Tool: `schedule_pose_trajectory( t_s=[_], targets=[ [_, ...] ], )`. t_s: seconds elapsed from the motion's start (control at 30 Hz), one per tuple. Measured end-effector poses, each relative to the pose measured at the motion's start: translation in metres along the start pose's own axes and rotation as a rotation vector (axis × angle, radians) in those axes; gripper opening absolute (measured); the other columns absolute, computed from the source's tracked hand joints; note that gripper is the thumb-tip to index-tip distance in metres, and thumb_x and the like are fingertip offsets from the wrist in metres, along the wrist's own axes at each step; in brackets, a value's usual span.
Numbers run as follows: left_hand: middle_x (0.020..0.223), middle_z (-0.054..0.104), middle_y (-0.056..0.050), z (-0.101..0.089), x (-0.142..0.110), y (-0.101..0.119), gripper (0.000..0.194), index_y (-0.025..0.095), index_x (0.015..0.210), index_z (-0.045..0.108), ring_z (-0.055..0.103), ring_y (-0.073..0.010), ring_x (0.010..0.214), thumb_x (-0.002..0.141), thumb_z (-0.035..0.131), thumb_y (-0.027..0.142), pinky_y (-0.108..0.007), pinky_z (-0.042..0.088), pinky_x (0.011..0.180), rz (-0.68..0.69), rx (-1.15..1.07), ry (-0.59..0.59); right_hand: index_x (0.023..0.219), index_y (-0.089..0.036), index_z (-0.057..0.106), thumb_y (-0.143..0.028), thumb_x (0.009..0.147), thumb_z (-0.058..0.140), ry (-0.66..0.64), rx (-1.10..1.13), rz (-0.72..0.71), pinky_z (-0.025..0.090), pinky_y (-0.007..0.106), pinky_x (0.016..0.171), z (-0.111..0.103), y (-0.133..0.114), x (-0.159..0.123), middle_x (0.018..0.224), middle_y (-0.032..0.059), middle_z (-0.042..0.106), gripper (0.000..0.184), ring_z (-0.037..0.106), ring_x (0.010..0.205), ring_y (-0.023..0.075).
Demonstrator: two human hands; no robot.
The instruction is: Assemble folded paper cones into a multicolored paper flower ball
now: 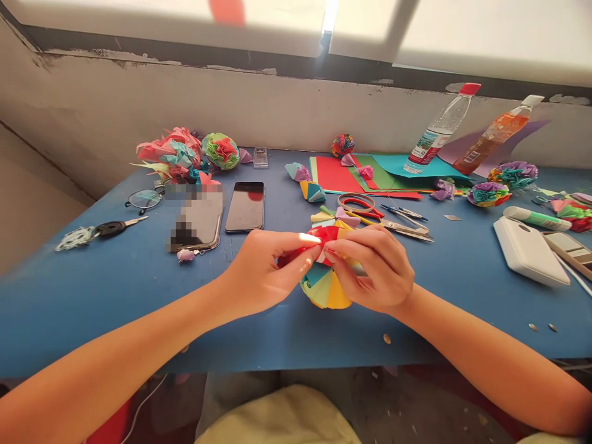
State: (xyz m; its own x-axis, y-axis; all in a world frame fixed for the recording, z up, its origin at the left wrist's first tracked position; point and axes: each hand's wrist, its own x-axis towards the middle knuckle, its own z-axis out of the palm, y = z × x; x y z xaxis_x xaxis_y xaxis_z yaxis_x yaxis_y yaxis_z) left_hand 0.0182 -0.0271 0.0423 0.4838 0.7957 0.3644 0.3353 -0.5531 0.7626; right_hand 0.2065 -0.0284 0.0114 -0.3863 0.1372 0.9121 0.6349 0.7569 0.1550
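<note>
A piece of red folded paper [329, 234] is pinched between the fingertips of both my hands over the middle of the desk. My left hand [261, 271] grips it from the left with thumb and forefinger. From the right, the thumb and bent fingers of my right hand [377, 268] press on its near edge. Just below the fingers shows a round paper piece [329, 287] with yellow, green and teal wedges. Whether it is joined to the red paper is hidden by my hands. Behind them lie pastel folded paper petals [345, 217].
On the blue desk [115, 320] behind my hands lie a tape roll [355, 202], scissors [407, 229] and coloured paper sheets [333, 174]. A black phone [245, 206] is at left. Two tilted bottles [430, 145] stand at back right, beyond a white box-shaped device [530, 250].
</note>
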Motion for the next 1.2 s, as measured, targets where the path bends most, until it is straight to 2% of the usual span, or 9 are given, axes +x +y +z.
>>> schedule_pose_trajectory(
  t_s=[0.4,0.67,0.77,0.97,1.2],
  targets=[
    [0.058,0.055,-0.001,-0.0005,-0.0007,0.001,0.023,0.011,0.074,0.07,0.036,-0.0069,0.052,0.081,0.052,0.022,-0.017,0.033,0.045,-0.005,-0.023,-0.007,0.093,-0.016,0.059,-0.012,0.075,0.067,-0.005,0.005,-0.006,0.049,0.029,0.059,0.0004,0.0003,-0.0014,0.079,0.0049,0.063,0.02,0.058,0.068,0.0143],
    [0.059,0.055,-0.001,-0.0002,-0.0008,0.0008,0.022,0.011,0.073,0.069,0.037,-0.007,0.052,0.082,0.051,0.022,-0.017,0.033,0.045,-0.01,-0.034,-0.013,0.093,-0.017,0.058,-0.014,0.077,0.066,-0.012,0.002,-0.006,0.049,0.028,0.061,0.0009,-0.0005,-0.0009,0.079,0.0038,0.064,0.018,0.058,0.069,0.014],
    [0.058,0.053,0.0,0.0001,-0.001,0.0008,0.022,0.011,0.071,0.067,0.035,-0.0067,0.051,0.082,0.051,0.022,-0.017,0.032,0.044,-0.005,-0.023,-0.023,0.092,-0.017,0.057,-0.01,0.078,0.063,-0.013,0.035,0.01,0.049,0.028,0.062,0.0009,-0.0005,-0.0005,0.08,0.004,0.063,0.017,0.058,0.069,0.0143],
    [0.056,0.049,0.001,0.0021,-0.0012,0.0003,0.026,0.011,0.065,0.065,0.029,-0.0058,0.049,0.084,0.051,0.023,-0.017,0.028,0.042,0.022,0.03,-0.035,0.091,-0.019,0.054,-0.006,0.078,0.058,-0.08,0.102,0.082,0.051,0.029,0.068,-0.0003,-0.0004,0.0015,0.08,0.0035,0.06,0.019,0.056,0.073,0.0149],
    [0.058,0.053,0.0,0.0025,-0.0003,-0.0004,0.024,0.011,0.067,0.066,0.034,-0.0063,0.051,0.082,0.051,0.023,-0.017,0.032,0.044,0.003,0.037,-0.018,0.093,-0.019,0.051,-0.005,0.082,0.049,-0.163,0.12,0.119,0.05,0.031,0.074,0.0015,0.0026,-0.0029,0.085,0.0054,0.057,0.018,0.054,0.08,0.0164]
  ],
)
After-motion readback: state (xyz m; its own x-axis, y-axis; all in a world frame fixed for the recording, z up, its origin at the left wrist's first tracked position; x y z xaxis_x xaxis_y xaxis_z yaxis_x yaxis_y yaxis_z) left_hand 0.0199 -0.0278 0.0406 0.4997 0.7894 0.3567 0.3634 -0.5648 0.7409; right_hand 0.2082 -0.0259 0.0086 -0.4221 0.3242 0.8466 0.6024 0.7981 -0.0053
